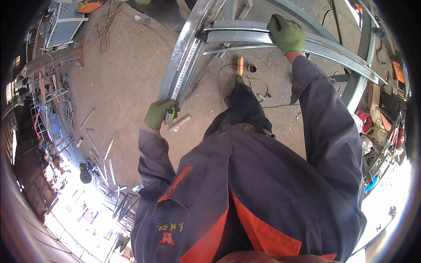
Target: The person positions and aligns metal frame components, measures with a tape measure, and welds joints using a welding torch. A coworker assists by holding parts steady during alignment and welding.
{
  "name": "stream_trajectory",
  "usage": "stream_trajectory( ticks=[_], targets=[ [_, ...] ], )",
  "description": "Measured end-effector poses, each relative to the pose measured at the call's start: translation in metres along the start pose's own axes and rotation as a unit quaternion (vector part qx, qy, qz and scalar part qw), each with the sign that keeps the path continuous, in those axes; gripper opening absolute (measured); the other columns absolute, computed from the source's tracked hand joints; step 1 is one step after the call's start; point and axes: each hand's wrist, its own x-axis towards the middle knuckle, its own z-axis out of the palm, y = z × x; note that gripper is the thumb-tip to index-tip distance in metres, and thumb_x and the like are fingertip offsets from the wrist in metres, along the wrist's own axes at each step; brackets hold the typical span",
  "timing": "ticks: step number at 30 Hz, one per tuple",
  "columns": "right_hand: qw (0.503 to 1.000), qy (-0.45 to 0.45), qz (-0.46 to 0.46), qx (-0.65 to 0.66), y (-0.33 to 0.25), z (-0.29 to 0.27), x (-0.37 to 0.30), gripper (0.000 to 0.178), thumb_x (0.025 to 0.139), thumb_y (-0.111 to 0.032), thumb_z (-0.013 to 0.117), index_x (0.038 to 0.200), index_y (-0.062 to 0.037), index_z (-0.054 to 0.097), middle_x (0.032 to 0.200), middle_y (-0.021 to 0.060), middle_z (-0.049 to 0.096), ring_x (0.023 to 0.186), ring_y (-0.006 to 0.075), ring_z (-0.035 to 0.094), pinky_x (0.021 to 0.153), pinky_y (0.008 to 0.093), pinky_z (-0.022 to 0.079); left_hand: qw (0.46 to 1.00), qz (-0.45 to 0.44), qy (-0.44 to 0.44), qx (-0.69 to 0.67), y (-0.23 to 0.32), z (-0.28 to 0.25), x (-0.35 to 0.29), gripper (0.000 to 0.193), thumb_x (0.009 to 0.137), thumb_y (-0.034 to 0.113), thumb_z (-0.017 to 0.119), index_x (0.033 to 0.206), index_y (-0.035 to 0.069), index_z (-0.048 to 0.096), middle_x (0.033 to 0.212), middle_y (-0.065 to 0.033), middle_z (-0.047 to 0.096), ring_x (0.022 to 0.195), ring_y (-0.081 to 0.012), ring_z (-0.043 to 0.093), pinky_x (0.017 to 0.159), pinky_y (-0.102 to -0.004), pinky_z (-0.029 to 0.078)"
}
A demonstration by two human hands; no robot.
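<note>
My left hand [157,115], in a green work glove, is closed round a green tape measure [169,117] at the near end of a steel beam [183,43]. The pulled-out tape blade [182,79] runs away from me along the beam's channel, up to the joint with the crosspiece. My right hand [288,37], gloved too, grips a steel rail [239,37] of that crosspiece, fingers bent over its far edge. This rail stretches to the right from the joint. The fingertips of my right hand are partly hidden.
On the floor inside the frame lie a yellow-orange tool [240,65], a small dark ring [252,68] and thin cables. An offcut [180,123] lies by the beam's near end. Metal strips [109,153] are scattered left. Another person's dark clothing [164,13] shows beyond the beam.
</note>
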Motion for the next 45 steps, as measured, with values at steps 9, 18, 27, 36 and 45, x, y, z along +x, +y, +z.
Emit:
stream_trajectory(
  ticks=[9,18,27,36,45],
  targets=[
    [0.999,0.033,-0.022,0.014,-0.004,-0.004,0.001,0.020,0.101,-0.029,0.070,0.109,-0.0151,0.082,0.086,0.0171,0.080,0.080,0.0414,0.076,0.080,0.0549,0.060,0.997,0.059,-0.027,0.035,-0.014,-0.007,0.008,0.034,0.104,0.023,0.078,0.115,-0.010,0.082,0.095,-0.0174,0.084,0.077,-0.0240,0.080,0.073,-0.0380,0.065],
    [1.000,0.007,-0.009,0.015,-0.012,-0.016,0.004,0.020,0.102,-0.027,0.069,0.108,-0.0130,0.081,0.082,0.0179,0.079,0.078,0.0419,0.077,0.083,0.0543,0.060,1.000,0.010,-0.009,0.017,-0.002,0.001,-0.002,0.032,0.104,0.025,0.079,0.116,-0.004,0.085,0.095,-0.0118,0.085,0.080,-0.0160,0.076,0.074,-0.0326,0.059],
    [1.000,0.014,-0.007,0.019,-0.014,-0.018,0.004,0.022,0.103,-0.027,0.067,0.111,-0.0123,0.081,0.087,0.0173,0.081,0.083,0.0409,0.078,0.091,0.0536,0.060,1.000,0.026,0.000,0.004,-0.012,0.000,0.004,0.036,0.103,0.022,0.082,0.120,-0.009,0.083,0.097,-0.0177,0.085,0.076,-0.0235,0.080,0.070,-0.0378,0.065],
    [1.000,0.010,-0.005,0.015,-0.013,-0.016,0.003,0.020,0.104,-0.027,0.067,0.106,-0.0133,0.082,0.084,0.0169,0.080,0.081,0.0405,0.078,0.089,0.0528,0.062,0.999,0.037,-0.004,0.011,-0.012,-0.002,0.006,0.035,0.102,0.022,0.082,0.117,-0.009,0.083,0.094,-0.0173,0.084,0.073,-0.0232,0.079,0.069,-0.0369,0.064],
    [1.000,0.001,-0.011,0.009,-0.009,-0.011,0.003,0.016,0.103,-0.029,0.067,0.103,-0.0155,0.076,0.083,0.0165,0.079,0.080,0.0428,0.076,0.079,0.0568,0.059,0.999,0.041,-0.006,0.021,-0.012,-0.002,0.005,0.037,0.103,0.022,0.079,0.119,-0.011,0.081,0.094,-0.0180,0.084,0.074,-0.0244,0.079,0.071,-0.0377,0.064]
  ],
)
